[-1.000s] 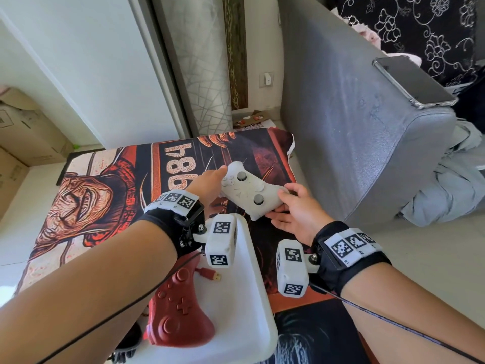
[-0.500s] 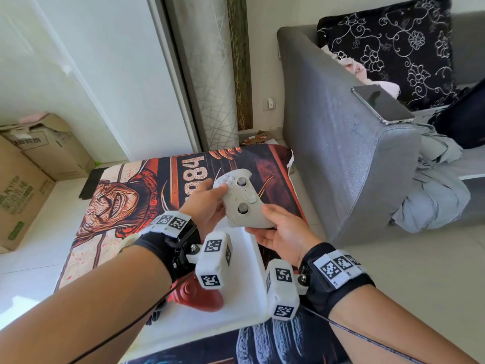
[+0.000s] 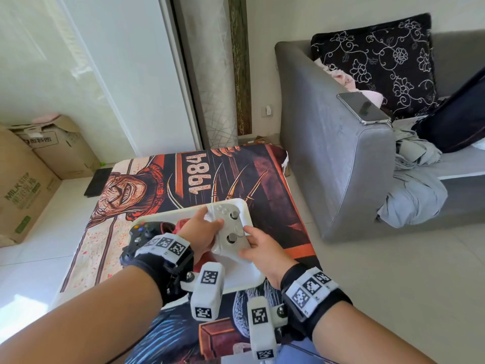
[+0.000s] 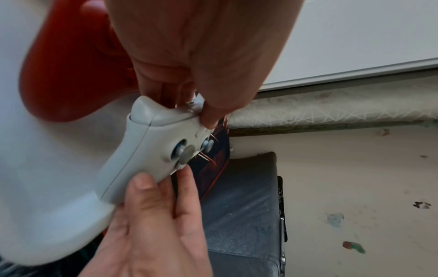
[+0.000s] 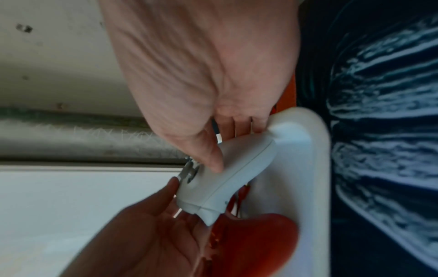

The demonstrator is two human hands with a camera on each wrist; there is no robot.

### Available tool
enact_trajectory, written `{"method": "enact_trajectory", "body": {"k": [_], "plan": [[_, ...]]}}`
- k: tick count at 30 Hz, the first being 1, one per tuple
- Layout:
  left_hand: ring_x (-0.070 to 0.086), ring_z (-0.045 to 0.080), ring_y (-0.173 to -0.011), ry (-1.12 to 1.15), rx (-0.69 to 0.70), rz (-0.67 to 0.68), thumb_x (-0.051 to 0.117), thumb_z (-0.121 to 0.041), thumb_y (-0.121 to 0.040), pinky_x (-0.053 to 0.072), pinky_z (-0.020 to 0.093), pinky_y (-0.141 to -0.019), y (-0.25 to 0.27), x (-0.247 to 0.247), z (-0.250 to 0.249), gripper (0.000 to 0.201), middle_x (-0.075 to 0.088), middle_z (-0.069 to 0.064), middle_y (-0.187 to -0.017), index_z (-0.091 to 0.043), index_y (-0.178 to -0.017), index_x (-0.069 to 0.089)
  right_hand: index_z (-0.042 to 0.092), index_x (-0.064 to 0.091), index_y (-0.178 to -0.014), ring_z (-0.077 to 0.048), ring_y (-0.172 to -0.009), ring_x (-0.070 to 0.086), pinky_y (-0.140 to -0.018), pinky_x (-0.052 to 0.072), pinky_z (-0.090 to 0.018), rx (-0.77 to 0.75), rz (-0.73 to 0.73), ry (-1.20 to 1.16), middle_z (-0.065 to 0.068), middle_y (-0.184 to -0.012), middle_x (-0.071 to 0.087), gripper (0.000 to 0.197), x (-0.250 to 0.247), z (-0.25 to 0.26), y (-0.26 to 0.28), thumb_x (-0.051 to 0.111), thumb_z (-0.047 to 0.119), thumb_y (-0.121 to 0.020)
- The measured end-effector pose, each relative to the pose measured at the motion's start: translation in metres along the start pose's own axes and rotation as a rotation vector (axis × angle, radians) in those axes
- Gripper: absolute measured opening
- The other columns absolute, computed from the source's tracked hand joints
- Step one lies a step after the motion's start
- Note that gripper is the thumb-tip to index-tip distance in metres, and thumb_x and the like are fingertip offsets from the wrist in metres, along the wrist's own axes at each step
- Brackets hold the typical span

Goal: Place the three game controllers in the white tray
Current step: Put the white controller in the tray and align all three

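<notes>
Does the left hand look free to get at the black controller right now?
Probably not: the left hand holds the white controller together with the right hand. The black controller lies uncovered beside its wrist.

Bright daylight, blurred wrist views

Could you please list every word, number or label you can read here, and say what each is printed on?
"1984": on the printed mat under the white tray.
"MILK STRIP": on the cardboard box at left; its smaller print is unreadable.
Label on the rear cardboard box: characters too blurred to read.
Wrist markers: square codes only, no readable text.
</notes>
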State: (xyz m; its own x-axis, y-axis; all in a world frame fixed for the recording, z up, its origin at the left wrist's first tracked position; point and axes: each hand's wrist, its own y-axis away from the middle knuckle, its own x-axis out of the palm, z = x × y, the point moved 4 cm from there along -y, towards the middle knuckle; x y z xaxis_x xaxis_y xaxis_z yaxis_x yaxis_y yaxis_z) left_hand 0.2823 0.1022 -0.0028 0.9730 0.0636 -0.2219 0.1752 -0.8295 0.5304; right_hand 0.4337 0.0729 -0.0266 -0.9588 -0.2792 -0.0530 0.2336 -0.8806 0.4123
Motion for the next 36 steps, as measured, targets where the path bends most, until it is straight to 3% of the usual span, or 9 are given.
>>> {"method": "enact_trajectory", "body": {"k": [4,7,10,15,18,23,30,33,36], "plan": [[0.065,0.042,-0.106,-0.072,-0.02,0.005,0.057,-0.017,-0.09,0.056,0.053,-0.087,-0.013,0.004,0.016,0.054,0.061,0.019,-0.124,-0.012,-0.141,0.039,0.002,0.045,-0.137,-0.025,-0.117,0.058,-0.105,0.046,-0.038,-0.038,-0.036,0.14,-0.012,-0.127,0.061,0.058,0.0,-0.007,0.0,0.06,-0.011,-0.082],[0.064,0.037,-0.103,-0.075,-0.026,0.009,0.051,-0.002,-0.091,0.057,0.046,-0.086,-0.009,0.004,0.012,0.053,0.056,0.026,-0.133,-0.007,-0.143,0.038,0.004,0.057,-0.125,-0.025,-0.113,0.061,-0.104,0.047,-0.042,-0.081,-0.048,0.225,-0.012,-0.123,0.066,0.047,0.003,-0.01,-0.004,0.062,-0.008,-0.079],[0.061,0.04,-0.117,-0.165,-0.047,0.0,0.048,0.006,-0.089,0.056,0.044,-0.089,-0.009,0.002,0.013,0.057,0.053,0.026,-0.137,-0.005,-0.143,0.039,0.011,0.061,-0.12,-0.025,-0.111,0.063,-0.102,0.048,-0.045,-0.106,-0.049,0.31,-0.008,-0.12,0.068,0.045,0.007,-0.015,-0.011,0.064,0.002,-0.076],[0.064,0.04,-0.11,-0.217,-0.085,0.0,0.048,0.004,-0.088,0.059,0.049,-0.084,-0.01,-0.003,0.013,0.045,0.06,0.027,-0.126,0.003,-0.133,0.049,0.014,0.061,-0.117,-0.025,-0.107,0.063,-0.098,0.051,-0.043,-0.115,-0.038,0.409,-0.006,-0.116,0.069,0.042,0.008,-0.015,-0.012,0.065,0.008,-0.076],[0.066,0.032,-0.089,-0.031,-0.168,0.027,0.044,0.004,-0.093,0.054,0.037,-0.062,-0.007,-0.007,0.007,0.024,0.066,0.021,-0.104,0.007,-0.114,0.054,0.014,0.06,-0.121,-0.025,-0.108,0.062,-0.099,0.05,-0.041,-0.098,-0.03,0.435,-0.007,-0.119,0.068,0.044,0.008,-0.011,-0.009,0.066,0.01,-0.078],[0.055,0.02,-0.07,-0.021,-0.183,0.052,0.052,-0.01,-0.094,0.045,0.026,-0.059,-0.001,-0.025,-0.003,0.01,0.058,0.013,-0.087,-0.004,-0.087,0.055,0.012,0.061,-0.118,-0.026,-0.108,0.063,-0.098,0.05,-0.042,-0.076,-0.047,0.465,-0.007,-0.117,0.068,0.044,0.008,-0.007,-0.007,0.067,0.012,-0.074],[0.067,0.016,-0.084,0.086,-0.111,0.015,0.056,-0.023,-0.094,0.051,0.033,-0.077,0.016,-0.06,-0.01,0.014,0.075,0.003,-0.092,-0.016,-0.102,0.066,0.015,0.046,-0.135,-0.026,-0.119,0.055,-0.097,0.045,-0.035,-0.009,-0.189,0.382,-0.005,-0.13,0.058,0.058,0.009,0.015,-0.004,0.066,0.034,-0.084],[0.064,0.014,-0.078,0.212,-0.079,-0.028,0.057,-0.023,-0.094,0.049,0.029,-0.066,0.022,-0.086,-0.01,0.015,0.073,0.001,-0.09,-0.016,-0.103,0.066,0.013,0.054,-0.124,-0.028,-0.111,0.057,-0.095,0.047,-0.038,-0.019,-0.246,0.367,-0.008,-0.125,0.062,0.045,0.012,0.024,-0.002,0.054,0.041,-0.09],[0.059,0.013,-0.076,0.314,-0.065,-0.061,0.055,-0.02,-0.094,0.045,0.029,-0.069,0.028,-0.108,-0.009,0.012,0.068,0.001,-0.093,-0.015,-0.094,0.065,0.005,0.056,-0.119,-0.032,-0.109,0.058,-0.095,0.047,-0.041,-0.045,-0.302,0.341,-0.014,-0.119,0.064,0.042,0.016,0.031,0.001,0.05,0.037,-0.094]]}}
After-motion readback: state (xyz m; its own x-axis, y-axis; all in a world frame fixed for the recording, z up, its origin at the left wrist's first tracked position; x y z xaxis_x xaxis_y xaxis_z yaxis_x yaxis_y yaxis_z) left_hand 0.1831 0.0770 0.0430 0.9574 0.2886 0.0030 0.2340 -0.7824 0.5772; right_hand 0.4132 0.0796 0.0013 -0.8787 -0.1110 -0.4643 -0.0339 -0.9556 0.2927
